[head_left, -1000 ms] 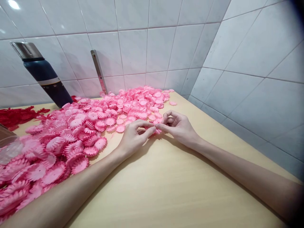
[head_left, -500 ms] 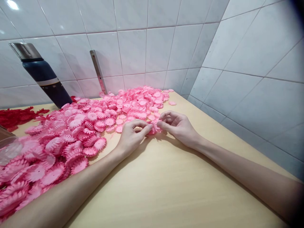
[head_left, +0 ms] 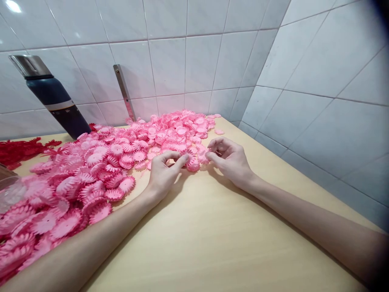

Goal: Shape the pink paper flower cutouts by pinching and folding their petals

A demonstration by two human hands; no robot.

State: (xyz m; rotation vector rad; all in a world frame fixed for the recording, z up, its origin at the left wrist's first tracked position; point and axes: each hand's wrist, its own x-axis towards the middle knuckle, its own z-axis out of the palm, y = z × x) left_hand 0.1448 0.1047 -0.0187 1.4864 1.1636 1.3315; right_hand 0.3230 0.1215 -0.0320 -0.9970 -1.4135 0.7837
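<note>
Thumb and forefinger of my left hand [head_left: 165, 172] pinch the edge of a pink scalloped petal disc [head_left: 193, 163], low over the table. To its right, my right hand [head_left: 231, 164] has its thumb and fingertips closed on a paler pink petal disc [head_left: 202, 155]. The two discs are close together, and I cannot tell whether they touch. Just behind the hands spreads a heap of similar pink petal discs [head_left: 117, 150], some showing a small dark centre hole.
A dark blue steel-topped bottle [head_left: 59, 97] stands at the back left. Beside it lie red frilly pieces [head_left: 24, 152]. Clear plastic [head_left: 12, 194] shows at the left edge. A metal strip [head_left: 123, 89] is against the tiled wall [head_left: 170, 61]. The wooden table [head_left: 206, 231] extends toward me.
My hands have drawn slightly apart, the left one moving left and the right one a little right. More of the discs between them now shows. The view has shifted slightly.
</note>
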